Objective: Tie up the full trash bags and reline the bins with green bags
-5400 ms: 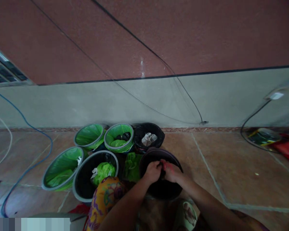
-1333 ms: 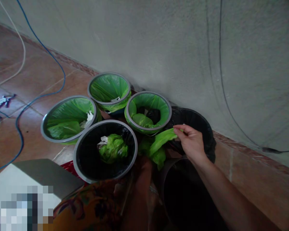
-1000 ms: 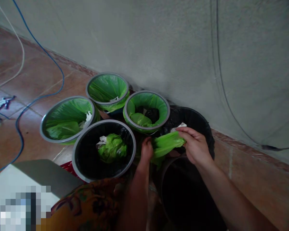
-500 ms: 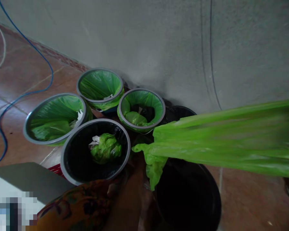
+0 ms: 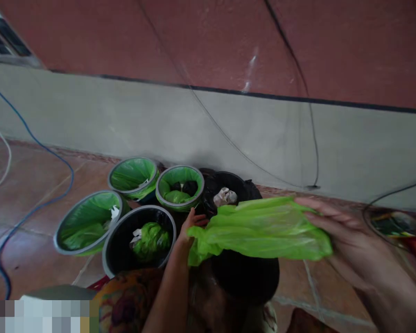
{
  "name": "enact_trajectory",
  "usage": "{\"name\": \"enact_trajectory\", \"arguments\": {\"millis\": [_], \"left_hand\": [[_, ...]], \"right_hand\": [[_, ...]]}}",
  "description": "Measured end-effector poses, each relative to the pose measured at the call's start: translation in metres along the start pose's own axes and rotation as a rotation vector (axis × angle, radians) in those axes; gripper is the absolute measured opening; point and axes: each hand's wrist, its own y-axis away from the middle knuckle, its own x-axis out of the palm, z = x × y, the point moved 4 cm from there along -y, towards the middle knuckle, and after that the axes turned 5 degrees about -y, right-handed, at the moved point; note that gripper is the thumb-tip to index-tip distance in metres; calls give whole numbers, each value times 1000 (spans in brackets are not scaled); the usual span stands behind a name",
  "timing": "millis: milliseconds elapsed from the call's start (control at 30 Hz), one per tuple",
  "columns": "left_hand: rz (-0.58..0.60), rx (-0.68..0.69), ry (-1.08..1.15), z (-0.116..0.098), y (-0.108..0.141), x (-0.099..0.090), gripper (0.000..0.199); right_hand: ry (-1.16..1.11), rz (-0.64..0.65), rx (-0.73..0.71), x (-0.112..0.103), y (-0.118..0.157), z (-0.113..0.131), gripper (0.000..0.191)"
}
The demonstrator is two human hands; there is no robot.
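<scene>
Terracotta floor tiles (image 5: 38,185) are running up to a grey-and-maroon wall (image 5: 229,129), and against it a cluster of small bins is standing. Stretched in the air over the nearest of them, the dark unlined bin (image 5: 246,277), a green plastic bag (image 5: 260,229) is being held between both hands. Its long axis is running from about 9 o'clock to 3 o'clock across the view, tilting slightly upward toward the right.

At the 9 o'clock end the left hand (image 5: 190,226) is gripping the bunched, crumpled corner, fingers curled shut around the plastic. At the 3 o'clock end the right hand (image 5: 336,231) is meeting the bag's other edge with fingers extended and lying close together (it is blurred, so whether they are truly pinching the film cannot be told). The left hand is sitting nearer the bin's mouth; the right is hanging well out to its side.

The bag is looking thin, translucent and limp, flattened rather than opened.

Off at 10 o'clock, three green-lined bins (image 5: 86,222) and a black-lined bin (image 5: 138,240) holding a knotted green bundle are crowding together, while a blue cable (image 5: 55,162) is trailing across the floor.
</scene>
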Motion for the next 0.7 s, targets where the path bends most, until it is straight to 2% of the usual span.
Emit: {"name": "enact_trajectory", "arguments": {"millis": [67, 100, 267, 367, 433, 467, 567, 700], "left_hand": [[75, -26, -93, -16, 24, 20, 74], [99, 12, -180, -24, 36, 31, 70], [199, 414, -639, -59, 87, 83, 55], [73, 609, -885, -81, 103, 96, 65], [-9, 754, -980, -95, 113, 103, 71], [-9, 821, -1004, -100, 117, 108, 72], [112, 923, -981, -104, 131, 131, 70], [226, 975, -925, -90, 146, 161, 66]], "right_hand": [[-75, 36, 48, -4, 9, -8, 43], [-111, 50, 52, -8, 14, -11, 43], [-211, 122, -81, -24, 28, -5, 48], [-217, 177, -197, -30, 30, 4, 51], [-226, 157, -262, -36, 29, 3, 49], [-230, 138, -283, -38, 27, 1, 47], [-228, 85, -305, -44, 22, -11, 43], [-384, -80, -256, -53, 11, -27, 42]]}}
